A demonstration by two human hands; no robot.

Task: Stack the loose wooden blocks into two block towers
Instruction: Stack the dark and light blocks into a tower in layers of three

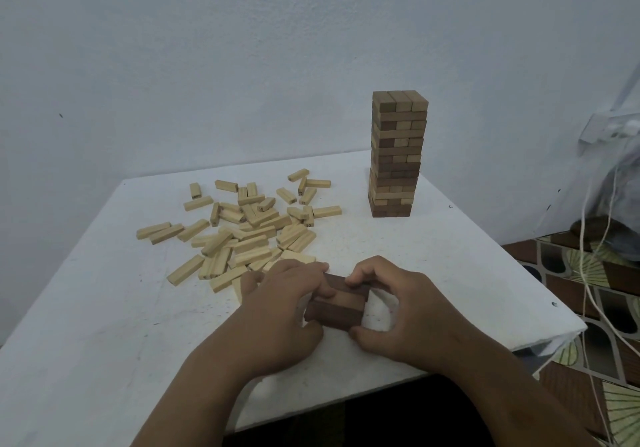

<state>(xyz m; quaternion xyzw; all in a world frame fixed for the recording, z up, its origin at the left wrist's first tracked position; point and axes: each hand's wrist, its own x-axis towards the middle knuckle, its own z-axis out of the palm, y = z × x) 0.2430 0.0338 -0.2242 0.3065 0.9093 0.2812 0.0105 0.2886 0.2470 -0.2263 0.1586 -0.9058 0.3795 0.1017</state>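
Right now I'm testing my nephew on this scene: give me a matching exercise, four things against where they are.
Things:
1. finished tower
2. loose pale blocks
3. dark blocks
4. wall socket

Places:
A. between both hands, near table edge
B. scattered on the table's left side
C. standing at the far right of the table
D. on the wall, right

Pairs: 1-C, 2-B, 3-A, 4-D

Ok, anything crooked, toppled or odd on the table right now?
Nothing toppled. The finished tower stands upright, its lower layers slightly uneven. Both hands, left hand and right hand, square the dark blocks; the pale pile lies scattered, as expected.
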